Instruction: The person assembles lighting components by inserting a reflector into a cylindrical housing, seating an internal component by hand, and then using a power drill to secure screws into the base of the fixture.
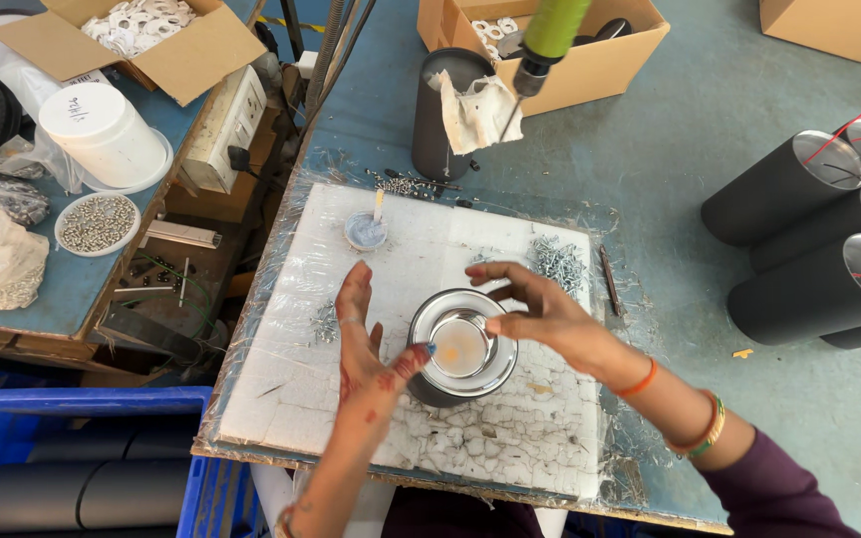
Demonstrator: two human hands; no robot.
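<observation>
While my left hand [366, 334] stood open, fingers spread and thumb touching the rim, I kept a dark cylindrical housing [460, 349] upright on the white foam board [291, 389]. Its top carried a polished, mirror-bright reflector ring with a pale, frosted disc at the centre. My right hand [535, 309] hovered over the far side of the ring, fingertips curled and drawn together; I could not tell whether they pinched anything. The board was cracked, chalky and wrapped in wrinkled clear film. A loose heap of small silver screws [555, 261] lay just beyond the right hand. Near the board's far edge sat a small round cup [365, 231] holding a pale paste and a stick. Behind it stood a second dark tube [442, 115] with a crumpled rag draped over its lip. A cardboard box [142, 40] at far left held white ring-shaped parts, and a shallow white dish [98, 223] held metal beads. Three matching black cylinders [809, 249] with red wires lay on their sides to the right.
</observation>
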